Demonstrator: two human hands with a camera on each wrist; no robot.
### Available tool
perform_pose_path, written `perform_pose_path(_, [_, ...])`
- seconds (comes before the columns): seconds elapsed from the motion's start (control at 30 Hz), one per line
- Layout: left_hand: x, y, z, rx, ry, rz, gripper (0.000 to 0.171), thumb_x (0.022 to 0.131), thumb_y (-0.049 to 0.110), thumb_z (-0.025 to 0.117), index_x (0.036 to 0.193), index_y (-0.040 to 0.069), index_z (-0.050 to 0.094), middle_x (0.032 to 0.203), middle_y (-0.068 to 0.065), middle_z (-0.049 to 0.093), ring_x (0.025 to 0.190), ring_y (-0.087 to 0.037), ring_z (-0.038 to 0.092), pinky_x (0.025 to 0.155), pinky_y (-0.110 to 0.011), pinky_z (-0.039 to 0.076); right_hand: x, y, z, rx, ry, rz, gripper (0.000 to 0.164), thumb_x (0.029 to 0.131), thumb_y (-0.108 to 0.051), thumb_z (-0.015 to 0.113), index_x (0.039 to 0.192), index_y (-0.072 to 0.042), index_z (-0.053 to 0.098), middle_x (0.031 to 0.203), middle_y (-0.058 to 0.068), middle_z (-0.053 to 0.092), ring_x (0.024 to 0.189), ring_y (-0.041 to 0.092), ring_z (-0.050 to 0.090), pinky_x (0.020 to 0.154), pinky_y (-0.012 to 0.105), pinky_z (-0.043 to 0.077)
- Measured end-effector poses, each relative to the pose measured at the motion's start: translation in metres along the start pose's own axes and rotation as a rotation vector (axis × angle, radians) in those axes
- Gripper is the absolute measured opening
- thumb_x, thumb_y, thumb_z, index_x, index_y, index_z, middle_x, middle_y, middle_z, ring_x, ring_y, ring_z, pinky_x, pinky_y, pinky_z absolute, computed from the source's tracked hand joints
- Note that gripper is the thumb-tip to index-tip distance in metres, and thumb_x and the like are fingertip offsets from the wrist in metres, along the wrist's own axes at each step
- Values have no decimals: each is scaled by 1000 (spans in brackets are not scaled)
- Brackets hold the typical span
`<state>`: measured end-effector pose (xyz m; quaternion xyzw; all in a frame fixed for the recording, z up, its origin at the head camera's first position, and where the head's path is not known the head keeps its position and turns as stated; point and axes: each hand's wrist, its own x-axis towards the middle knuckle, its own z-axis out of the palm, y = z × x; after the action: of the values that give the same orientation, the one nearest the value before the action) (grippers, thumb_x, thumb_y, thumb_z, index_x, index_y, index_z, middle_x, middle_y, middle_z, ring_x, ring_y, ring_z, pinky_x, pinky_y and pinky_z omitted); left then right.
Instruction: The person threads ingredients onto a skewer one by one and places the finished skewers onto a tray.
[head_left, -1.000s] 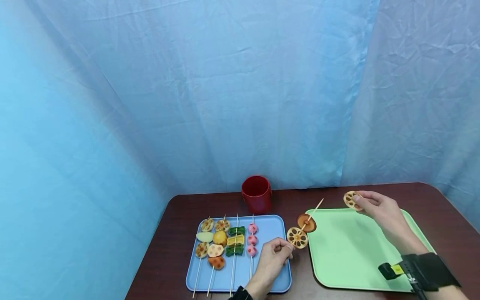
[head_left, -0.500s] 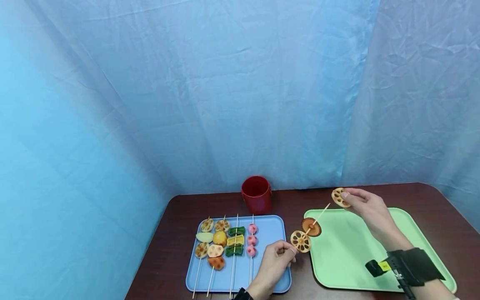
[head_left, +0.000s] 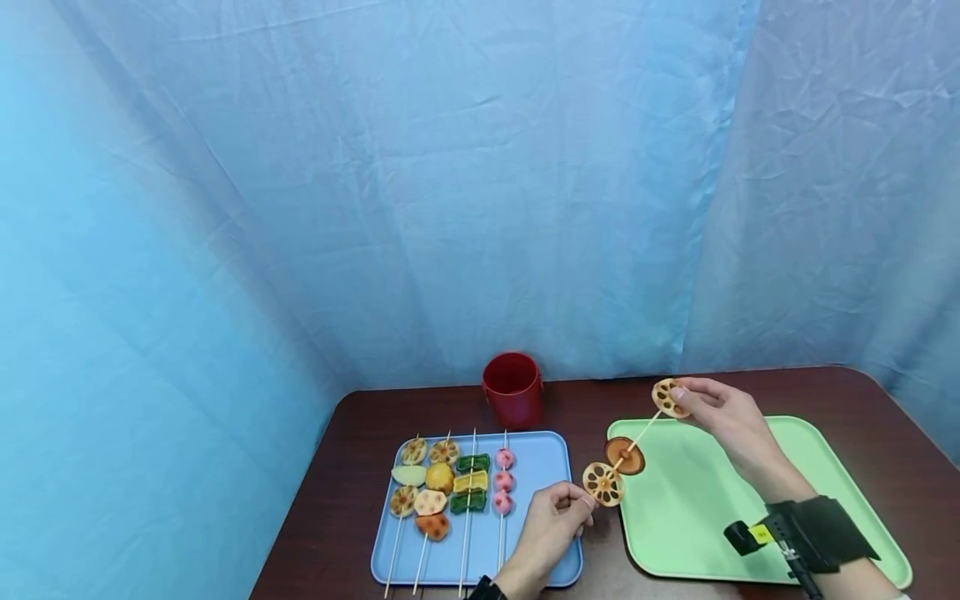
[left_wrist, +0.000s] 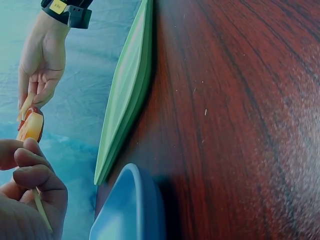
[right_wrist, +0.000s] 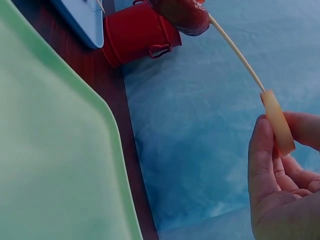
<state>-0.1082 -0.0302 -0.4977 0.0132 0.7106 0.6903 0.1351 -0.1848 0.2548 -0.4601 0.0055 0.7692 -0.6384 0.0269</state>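
Note:
My left hand (head_left: 550,525) grips a thin wooden skewer (head_left: 647,427), whose lower end shows beneath the curled fingers in the left wrist view. A lotus root slice (head_left: 602,484) is threaded on it close to the fingers. Above that slice sits a brown mushroom-like disc (head_left: 628,457). My right hand (head_left: 731,422) pinches a second lotus root slice (right_wrist: 277,122) by its edge. In the right wrist view this slice meets the skewer's pointed end; whether the tip has entered it, I cannot tell.
Several loaded skewers, with lotus slices, green and yellow pieces and pink balls (head_left: 503,481), lie on a blue tray (head_left: 536,446) at left. Under the right hand is a green tray (head_left: 697,525). A red bucket (head_left: 513,392) stands behind, before a blue curtain (head_left: 480,208).
The right hand has moved left with its lotus slice, up to the skewer's tip. My left hand and the skewer have shifted slightly right.

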Motion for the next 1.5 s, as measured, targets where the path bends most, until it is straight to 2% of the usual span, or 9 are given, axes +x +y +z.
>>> perform_pose_path(0.23, [0,-1,-1,-2,1,12,21,93,10,68,96,-11,69,68,4,59,60,-7,48,54,-17,36,-4,-3,4,-46,-17,-6,68,103,-46,62,148,3,49,122,2,69,99,3,67,86,24,56])
perform_pose_path(0.47, [0,-2,-1,-4,-1,14,21,94,10,68,96,-10,69,68,3,60,61,-7,48,54,-18,36,-7,-3,12,-41,-33,-25,64,103,-42,63,147,3,50,132,17,65,99,3,67,86,27,56])
perform_pose_path(1.3, [3,-3,0,12,24,26,15,93,10,69,91,-5,71,67,3,59,61,-9,49,54,-18,36,-14,9,42,31,-51,30,57,101,-38,68,138,4,55,116,11,71,97,17,71,88,38,58])
perform_pose_path(1.5, [3,-6,-2,21,16,41,19,93,9,68,93,-10,69,67,3,61,61,-8,52,57,-18,40,-14,10,45,41,-54,20,55,102,-36,68,137,5,55,114,13,71,97,21,71,88,39,58])
